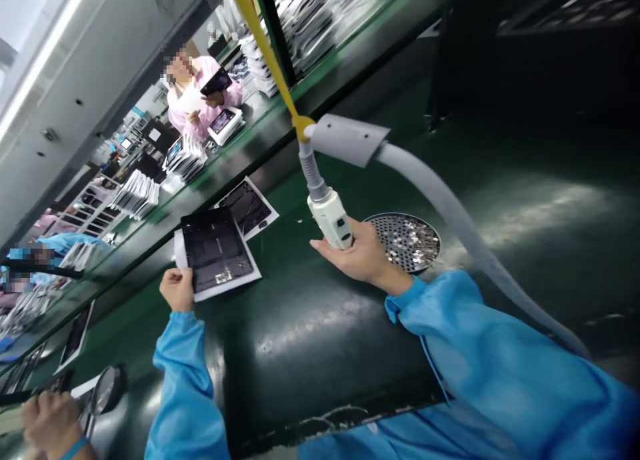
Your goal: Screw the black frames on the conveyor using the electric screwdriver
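Black panel point(215, 247) over green workroom bench point(295, 353)

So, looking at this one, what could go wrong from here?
The left hand grips the dark panel only near one corner, so it might swivel against the second panel it overlaps. The round perforated plate sits close to the right hand; a knock could scatter its small shiny bits. The grey hose runs near the right sleeve and might snag.

The panel point(215, 243) is glossy, the handpiece point(330, 218) smooth plastic, the tabletop point(295, 327) shiny.
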Motion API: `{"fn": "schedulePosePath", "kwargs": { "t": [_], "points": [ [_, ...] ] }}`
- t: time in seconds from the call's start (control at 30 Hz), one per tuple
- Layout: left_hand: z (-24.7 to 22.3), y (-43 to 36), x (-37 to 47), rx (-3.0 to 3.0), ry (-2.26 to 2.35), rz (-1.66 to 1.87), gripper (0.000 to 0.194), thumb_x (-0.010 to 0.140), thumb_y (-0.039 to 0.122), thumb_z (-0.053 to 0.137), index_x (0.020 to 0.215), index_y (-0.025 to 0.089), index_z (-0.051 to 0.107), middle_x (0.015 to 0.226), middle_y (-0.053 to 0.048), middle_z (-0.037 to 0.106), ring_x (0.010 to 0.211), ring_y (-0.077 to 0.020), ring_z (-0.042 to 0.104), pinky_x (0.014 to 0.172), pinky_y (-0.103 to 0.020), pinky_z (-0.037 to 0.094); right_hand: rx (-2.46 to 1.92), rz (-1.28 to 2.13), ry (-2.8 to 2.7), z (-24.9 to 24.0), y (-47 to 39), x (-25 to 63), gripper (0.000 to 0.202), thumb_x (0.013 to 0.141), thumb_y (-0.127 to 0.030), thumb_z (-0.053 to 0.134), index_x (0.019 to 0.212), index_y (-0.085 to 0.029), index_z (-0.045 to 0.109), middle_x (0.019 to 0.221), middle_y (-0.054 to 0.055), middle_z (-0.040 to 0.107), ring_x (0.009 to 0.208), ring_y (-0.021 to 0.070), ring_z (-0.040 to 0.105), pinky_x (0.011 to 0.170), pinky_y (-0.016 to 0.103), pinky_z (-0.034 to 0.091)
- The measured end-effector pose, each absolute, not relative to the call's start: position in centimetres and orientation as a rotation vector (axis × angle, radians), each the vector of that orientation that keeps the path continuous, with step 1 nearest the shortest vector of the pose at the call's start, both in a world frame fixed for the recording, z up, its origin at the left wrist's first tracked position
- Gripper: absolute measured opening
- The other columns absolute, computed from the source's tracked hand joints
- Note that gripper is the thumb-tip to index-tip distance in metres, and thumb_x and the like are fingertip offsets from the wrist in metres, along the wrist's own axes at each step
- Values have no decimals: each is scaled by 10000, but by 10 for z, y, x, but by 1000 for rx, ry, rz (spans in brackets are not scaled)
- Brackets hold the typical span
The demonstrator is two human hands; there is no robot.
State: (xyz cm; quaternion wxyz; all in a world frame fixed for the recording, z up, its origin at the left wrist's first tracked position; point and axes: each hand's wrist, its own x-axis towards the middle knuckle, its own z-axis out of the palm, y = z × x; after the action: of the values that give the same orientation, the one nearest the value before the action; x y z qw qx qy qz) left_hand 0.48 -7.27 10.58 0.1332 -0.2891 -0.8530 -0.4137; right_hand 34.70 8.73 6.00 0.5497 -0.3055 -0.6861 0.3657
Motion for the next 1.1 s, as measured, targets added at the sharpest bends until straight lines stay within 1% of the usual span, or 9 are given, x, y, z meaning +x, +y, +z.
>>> {"fn": "schedulePosePath", "kwargs": {
  "t": [0.07,0.17,0.23,0.3,0.4,0.5,0.6,0.87,1.1],
  "points": [
    [122,-67,-27,-791,-2521,-1052,207,721,295,543,874,159,513,714,-17,604,660,-150,607,614,-251,500,-708,865,-1632,60,88,347,172,702,-312,675,771,-195,571,541,-33,564,459,119,506,458,252,416],
    [139,-69,-61,-773,-2624,-781,532,700,300,651,1167,91,505,1045,-165,671,952,-269,662,842,-385,528,-679,877,-1631,60,88,346,170,705,-308,674,752,-203,548,533,-35,552,458,122,506,440,249,401],
    [140,-76,-71,-821,-2691,-586,643,660,298,729,1225,80,513,1229,-223,613,1128,-341,604,987,-457,460,-651,899,-1630,60,88,346,177,710,-311,680,742,-205,541,518,-39,540,455,122,504,437,248,397],
    [132,-81,-70,-921,-2739,-401,567,656,288,754,1163,92,592,1299,-224,581,1205,-372,557,1053,-475,408,-606,940,-1637,62,87,346,194,719,-331,688,745,-203,545,508,-46,526,448,114,491,439,244,395],
    [108,-79,-50,-1147,-2749,-166,342,712,292,733,1015,141,694,1284,-162,616,1203,-333,570,1066,-414,415,-512,1030,-1658,66,87,348,231,758,-391,657,841,-190,581,519,-56,506,445,99,458,441,235,386],
    [83,-59,-17,-1386,-2681,6,204,833,286,619,971,183,729,1210,-97,671,1180,-251,592,1050,-331,434,-457,1111,-1663,68,87,349,240,804,-397,599,913,-184,583,525,-60,488,452,96,446,434,228,369],
    [72,-28,13,-1580,-2599,146,237,893,270,536,1014,215,732,1160,-61,695,1109,-208,626,984,-280,471,-455,1112,-1655,68,87,348,201,798,-380,611,867,-195,571,535,-54,491,457,93,425,432,231,352],
    [88,38,18,-1653,-2492,525,298,862,182,534,1100,219,709,1143,-109,690,1076,-257,636,900,-317,495,-540,1063,-1654,68,89,346,232,777,-424,632,799,-194,605,538,-41,536,465,98,442,461,236,383],
    [92,46,-3,-1758,-2400,767,359,870,159,514,1195,203,662,1151,-114,692,1093,-237,638,948,-294,472,-557,1158,-1662,73,89,347,409,791,-470,615,1075,-176,636,788,20,693,660,150,628,616,252,492]
  ]
}}
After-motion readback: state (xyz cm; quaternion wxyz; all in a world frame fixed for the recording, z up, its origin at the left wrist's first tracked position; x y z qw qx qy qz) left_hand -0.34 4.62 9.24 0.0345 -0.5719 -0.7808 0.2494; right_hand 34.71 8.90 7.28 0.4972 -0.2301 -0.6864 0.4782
